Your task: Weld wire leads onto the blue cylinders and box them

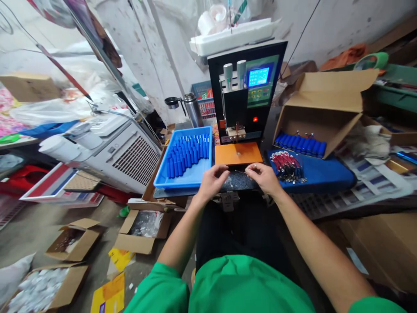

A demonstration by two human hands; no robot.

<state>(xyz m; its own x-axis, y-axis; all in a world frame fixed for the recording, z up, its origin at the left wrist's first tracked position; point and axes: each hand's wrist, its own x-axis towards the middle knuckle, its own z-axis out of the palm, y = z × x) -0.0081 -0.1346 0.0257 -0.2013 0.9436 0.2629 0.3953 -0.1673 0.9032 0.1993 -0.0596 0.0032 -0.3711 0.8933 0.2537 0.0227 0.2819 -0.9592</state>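
Observation:
Both my hands are at the front of the black welding machine (241, 104), just before its orange platform (233, 154). My left hand (212, 181) pinches with thumb and forefinger, close to the blue tray's right corner. Opposite it, my right hand (264, 177) pinches too, its fingertips on a thin wire lead. A faint strand seems to run between the two hands; its ends are too small to make out. Left of the platform, the blue tray (198, 179) holds several upright blue battery cells (184, 156). A bunch of red and black wire leads (285, 165) lies beside my right hand.
An open cardboard box (322, 93) on the right has a row of blue cells (299, 143) in it. A steel flask (193, 111) stands behind the tray. A white air cooler (130, 156) is at the left, with open boxes (143, 226) on the floor.

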